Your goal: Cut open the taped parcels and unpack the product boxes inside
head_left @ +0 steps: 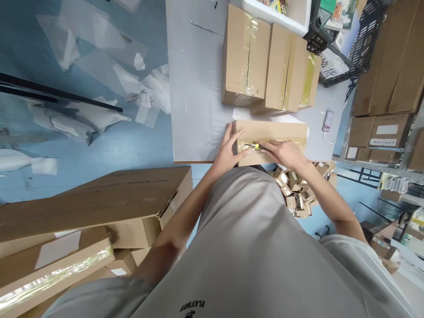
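A long cardboard box [274, 129] with clear tape along its top lies at the near edge of the grey table. My left hand [228, 150] grips its left end, fingers and thumb over the top. In my right hand [286, 153] is a small yellow-and-black knife [257, 146], with the fingers closed round its handle. The thin blade points left and lies at the tape on the box top. My palm hides the rear of the handle.
Behind the box stand several taped cartons [247, 57], a white foam box [298, 17] and a black crate [359, 57]. Large cartons [99, 198] fill the lower left. Small boxes [298, 190] are piled below the table. Plastic wrapping [145, 92] litters the blue floor.
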